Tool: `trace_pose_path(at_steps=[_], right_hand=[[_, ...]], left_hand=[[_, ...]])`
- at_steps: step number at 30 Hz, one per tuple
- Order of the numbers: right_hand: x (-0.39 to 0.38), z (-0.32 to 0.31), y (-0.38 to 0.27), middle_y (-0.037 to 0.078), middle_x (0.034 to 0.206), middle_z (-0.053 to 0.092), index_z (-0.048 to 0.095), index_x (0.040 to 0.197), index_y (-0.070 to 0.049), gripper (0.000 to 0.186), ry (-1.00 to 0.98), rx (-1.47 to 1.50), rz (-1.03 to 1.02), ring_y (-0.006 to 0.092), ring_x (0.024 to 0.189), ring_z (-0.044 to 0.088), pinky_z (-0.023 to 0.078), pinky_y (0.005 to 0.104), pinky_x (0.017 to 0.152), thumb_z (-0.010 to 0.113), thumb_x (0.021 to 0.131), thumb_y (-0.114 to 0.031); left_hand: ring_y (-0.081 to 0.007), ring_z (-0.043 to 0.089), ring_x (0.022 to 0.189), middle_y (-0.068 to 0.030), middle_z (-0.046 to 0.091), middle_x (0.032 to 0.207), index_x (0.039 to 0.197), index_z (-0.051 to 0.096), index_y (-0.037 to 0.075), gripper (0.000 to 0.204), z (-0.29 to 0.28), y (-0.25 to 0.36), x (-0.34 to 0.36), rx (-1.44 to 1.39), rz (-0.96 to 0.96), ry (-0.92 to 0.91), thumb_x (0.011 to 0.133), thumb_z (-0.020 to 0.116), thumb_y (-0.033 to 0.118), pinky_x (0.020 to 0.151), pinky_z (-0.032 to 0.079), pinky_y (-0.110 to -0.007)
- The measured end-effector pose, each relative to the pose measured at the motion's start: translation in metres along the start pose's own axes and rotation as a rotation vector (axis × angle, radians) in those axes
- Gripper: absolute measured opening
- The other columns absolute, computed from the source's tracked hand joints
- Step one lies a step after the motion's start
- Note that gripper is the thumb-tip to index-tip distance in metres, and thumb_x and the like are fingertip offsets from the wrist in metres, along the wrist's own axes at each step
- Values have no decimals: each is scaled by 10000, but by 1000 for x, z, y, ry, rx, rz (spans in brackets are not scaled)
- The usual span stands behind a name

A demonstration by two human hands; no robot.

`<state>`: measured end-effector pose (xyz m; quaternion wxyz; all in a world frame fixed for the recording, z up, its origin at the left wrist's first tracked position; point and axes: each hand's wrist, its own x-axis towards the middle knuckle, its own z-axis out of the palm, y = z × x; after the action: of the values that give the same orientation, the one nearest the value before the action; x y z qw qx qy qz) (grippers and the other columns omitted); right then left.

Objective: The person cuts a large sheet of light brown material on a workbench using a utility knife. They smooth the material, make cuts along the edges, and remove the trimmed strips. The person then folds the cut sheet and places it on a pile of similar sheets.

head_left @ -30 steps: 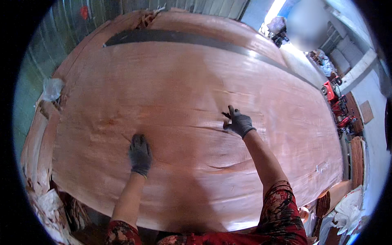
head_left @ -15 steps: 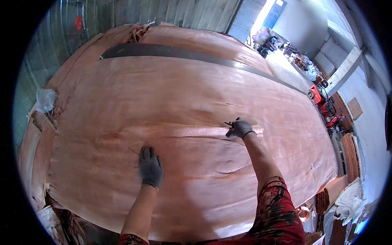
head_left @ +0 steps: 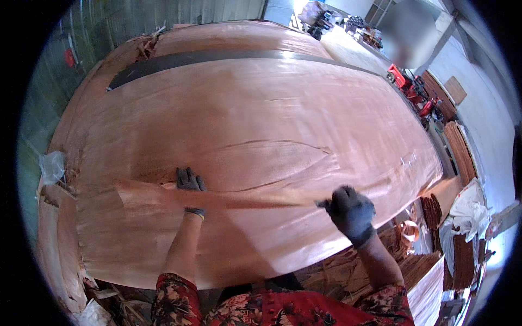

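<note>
A broad sheet of reddish-brown wood veneer [head_left: 228, 108] spreads across the work surface in front of me. My left hand [head_left: 189, 179], in a grey glove, lies on it with the fingers stretched out. Over the back of that hand and its wrist runs a long, narrow veneer strip [head_left: 261, 200], slightly blurred. The strip's right end reaches my gloved right hand [head_left: 352, 214], which is closed round it above the sheet. Whether that fist also holds a small dark tool is hidden. Beyond the strip, the sheet shows a long curved, lens-shaped outline where the surface differs.
A dark band [head_left: 206, 61] crosses the far part of the stack. Clear plastic [head_left: 53, 167] lies at the left edge by the corrugated wall. Stacked veneer [head_left: 462, 149], white sacking [head_left: 468, 204] and a red vehicle [head_left: 416, 95] stand on the right; scraps [head_left: 348, 266] lie at the near right.
My right hand has come nearer and to the right, lifting a strip off the sheet. The small dark tool seen in it before no longer shows clearly. My left hand has shifted slightly away from me.
</note>
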<state>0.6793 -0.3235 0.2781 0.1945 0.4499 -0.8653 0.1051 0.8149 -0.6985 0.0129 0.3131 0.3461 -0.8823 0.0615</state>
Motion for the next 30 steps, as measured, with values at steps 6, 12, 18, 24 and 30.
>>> trace_pose_path(at_steps=[6,12,18,24,30], right_hand=[[-122,-52,6,81,646,534,523,672,-113,330,-224,107,219,291,545,577,443,393,459,716,741,-371],[-187,-6,13,89,696,589,603,737,-99,274,-451,507,129,280,606,604,462,374,532,739,723,-337],[-182,54,-47,100,761,610,640,841,-103,280,-592,912,-256,308,674,612,467,388,580,710,739,-355],[-169,66,-149,150,962,642,643,1015,-118,347,-799,1013,-447,347,843,630,503,407,694,613,813,-398],[-171,71,-234,131,959,649,629,1051,-107,321,-665,1008,-670,295,885,638,502,380,734,607,817,-326]], left_hand=[[-395,291,1325,-251,311,1422,1345,375,-31,510,-134,53,-31,-469,190,145,945,446,277,1079,227,-492],[-375,310,1293,-208,246,1439,1421,218,46,803,-224,3,-187,-171,177,-144,840,605,441,1088,210,-488],[-307,354,1269,-177,360,1375,1398,279,56,856,-332,-7,-297,-1038,-418,-657,768,688,468,1069,276,-441],[-270,434,1195,-142,467,1273,1347,362,44,594,-367,25,-267,-1993,-989,-222,879,572,344,1028,346,-401],[-269,471,1148,-140,493,1227,1316,394,24,467,-372,-107,-348,-1210,-1135,-216,935,489,277,1005,374,-398]])
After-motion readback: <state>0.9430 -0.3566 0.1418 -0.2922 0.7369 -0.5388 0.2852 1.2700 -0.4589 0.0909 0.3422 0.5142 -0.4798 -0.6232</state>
